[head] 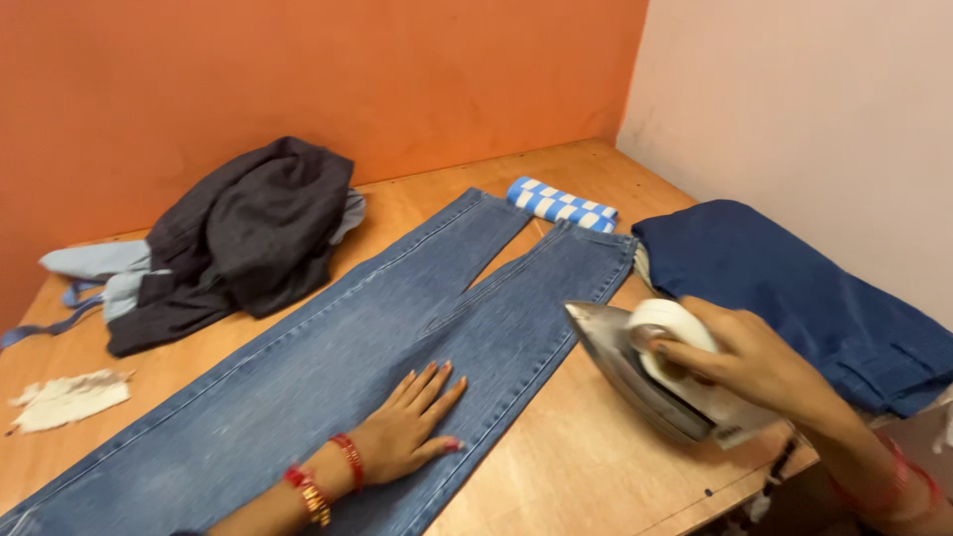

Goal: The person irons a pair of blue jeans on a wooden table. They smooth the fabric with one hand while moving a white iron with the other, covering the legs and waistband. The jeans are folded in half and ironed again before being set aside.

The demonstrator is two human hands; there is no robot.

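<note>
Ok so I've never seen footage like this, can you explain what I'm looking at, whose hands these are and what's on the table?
This is one picture from a camera worn on a person's head, looking down at their own two bare hands. No machine is involved. The left hand lies flat, fingers spread, on a pair of blue jeans stretched across a wooden table. The right hand grips the white handle of a clothes iron, tilted above the table edge beside the jeans. Further back lie a heap of dark clothes, a blue and white checked roll and a folded dark blue garment. A whitish rag sits at the left.
</note>
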